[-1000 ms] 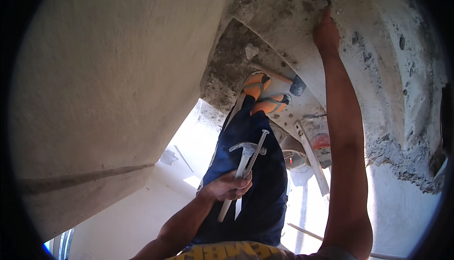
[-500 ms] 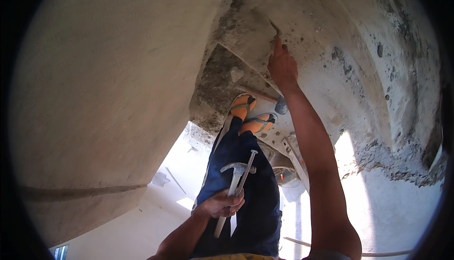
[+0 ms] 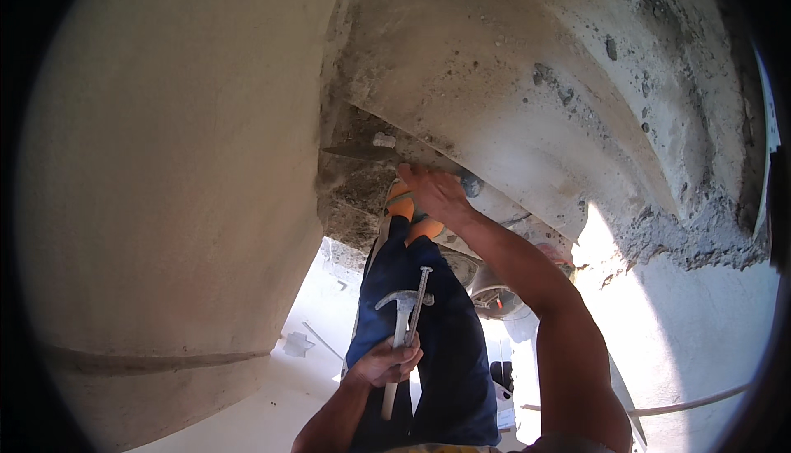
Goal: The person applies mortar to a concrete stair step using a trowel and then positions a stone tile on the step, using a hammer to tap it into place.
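My left hand (image 3: 387, 362) is wrapped around the handle of a claw hammer (image 3: 402, 313), head up, in front of my legs. The same fist grips a thin metal rod with a flat head (image 3: 419, 301), like a long bolt, beside the hammer. Farther up, my right hand (image 3: 437, 193) is closed on a trowel, its handle mostly hidden by the fingers. The trowel blade (image 3: 360, 151) points left over the dark, rough step. Just beyond the right hand shows the dark head of another hammer (image 3: 472, 185), partly covered.
A large plastered wall (image 3: 181, 165) fills the left side. Rough, pitted concrete (image 3: 511, 74) rises ahead and to the right. My sandalled feet (image 3: 401, 203) stand by a step with a small pale chunk (image 3: 383, 139) on it. A round bucket-like container (image 3: 497, 298) stands right of my legs.
My right hand has come down and left from the concrete surface with the trowel, whose blade now lies over the step. My left hand still holds the claw hammer and rod.
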Tool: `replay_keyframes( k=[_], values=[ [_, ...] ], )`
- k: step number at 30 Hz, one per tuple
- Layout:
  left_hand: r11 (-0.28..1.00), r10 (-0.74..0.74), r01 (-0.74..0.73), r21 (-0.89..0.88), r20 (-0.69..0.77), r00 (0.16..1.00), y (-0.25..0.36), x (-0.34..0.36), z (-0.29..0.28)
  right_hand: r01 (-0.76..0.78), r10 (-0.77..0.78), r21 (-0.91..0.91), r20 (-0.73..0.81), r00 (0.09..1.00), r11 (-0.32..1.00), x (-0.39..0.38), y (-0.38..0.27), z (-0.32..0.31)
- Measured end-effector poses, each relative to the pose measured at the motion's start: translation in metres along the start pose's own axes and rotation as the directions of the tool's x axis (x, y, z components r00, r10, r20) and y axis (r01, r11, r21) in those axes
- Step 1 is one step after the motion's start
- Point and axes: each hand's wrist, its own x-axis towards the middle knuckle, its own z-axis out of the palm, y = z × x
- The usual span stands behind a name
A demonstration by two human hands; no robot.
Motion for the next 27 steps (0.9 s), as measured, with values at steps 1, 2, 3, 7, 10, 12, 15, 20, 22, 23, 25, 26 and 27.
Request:
replay_keyframes(
  k=[1,2,3,7,10,12,15,20,22,23,25,26,27],
  values=[
    [1.000,-0.003,0.003,0.008,0.004,1.000,0.000,0.000,-0.003,-0.080,0.082,0.026,-0.049,0.995,0.996,-0.009,0.014,-0.005],
    [1.000,-0.004,0.004,0.006,0.001,1.000,0.001,0.000,-0.005,-0.157,0.162,0.058,-0.095,0.982,0.986,-0.019,0.029,-0.011],
    [1.000,-0.002,0.002,-0.001,-0.004,1.000,-0.001,0.000,-0.007,-0.259,0.269,0.076,-0.178,0.947,0.963,-0.026,0.051,-0.028],
    [1.000,0.002,-0.001,0.022,-0.026,1.000,0.004,-0.001,-0.010,-0.591,0.564,0.120,-0.497,0.660,0.798,-0.068,0.192,-0.083],
    [0.999,-0.001,0.002,0.050,-0.024,1.000,0.007,-0.004,-0.005,-0.636,0.576,0.025,-0.453,0.680,0.771,-0.097,0.239,-0.079],
    [0.998,-0.013,0.016,0.060,-0.041,0.999,0.008,-0.006,-0.004,-0.591,0.547,0.075,-0.487,0.681,0.803,-0.102,0.233,-0.056],
    [0.998,-0.022,0.027,0.063,-0.070,0.997,0.002,-0.012,0.004,-0.554,0.593,0.213,-0.301,0.746,0.805,-0.092,0.149,-0.006],
    [0.984,-0.053,0.053,0.171,-0.005,0.999,0.005,-0.023,0.056,-0.181,0.190,0.176,-0.032,0.981,0.968,-0.128,0.030,0.075],
    [0.974,-0.052,0.050,0.221,0.001,0.999,0.005,-0.023,0.070,-0.174,0.198,0.253,-0.074,0.977,0.952,-0.141,0.022,0.067],
    [0.971,-0.064,0.064,0.231,-0.006,0.998,0.004,-0.025,0.073,-0.245,0.287,0.304,-0.104,0.952,0.921,-0.150,0.026,0.055],
    [0.972,-0.075,0.079,0.222,-0.023,0.997,0.000,-0.032,0.074,-0.335,0.436,0.383,-0.214,0.874,0.861,-0.167,0.046,0.012],
    [0.973,-0.092,0.096,0.210,-0.029,0.995,0.000,-0.031,0.068,-0.372,0.510,0.414,-0.297,0.807,0.830,-0.175,0.074,-0.022],
    [0.976,-0.100,0.107,0.187,-0.043,0.994,-0.004,-0.032,0.063,-0.408,0.592,0.459,-0.389,0.706,0.789,-0.183,0.097,-0.064]
  ],
)
